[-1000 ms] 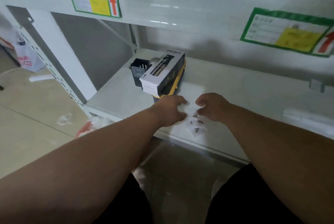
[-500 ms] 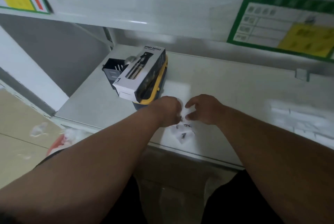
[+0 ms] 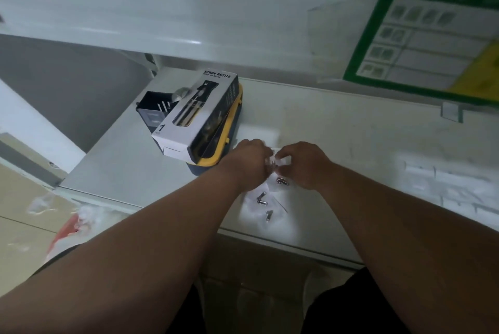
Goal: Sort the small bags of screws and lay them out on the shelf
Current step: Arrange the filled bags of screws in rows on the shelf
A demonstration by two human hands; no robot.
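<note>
Right of spray bottle box [image 3: 199, 117]: left hand [image 3: 249, 162], right hand [image 3: 303, 163] pinch one clear crinkly bag [image 3: 274, 162]; three-ish flat bags [image 3: 266, 205], metal screws.

A white-and-black cardboard spray bottle box [image 3: 198, 115] rests atop a yellow-rimmed blue case [image 3: 216, 155]; a dark plastic bin [image 3: 152, 111] stands just left, a green-bordered paper label [image 3: 429, 39] far right.

White shelf [image 3: 337, 128], lower tier. Directly on it: clear small bags of screws [image 3: 266, 202] near the front edge; a yellow-rimmed blue case [image 3: 216, 163] at left with a spray bottle box [image 3: 197, 115] on top; a dark open container [image 3: 154, 109] behind. Blurred white items [image 3: 448, 185] at right.
</note>
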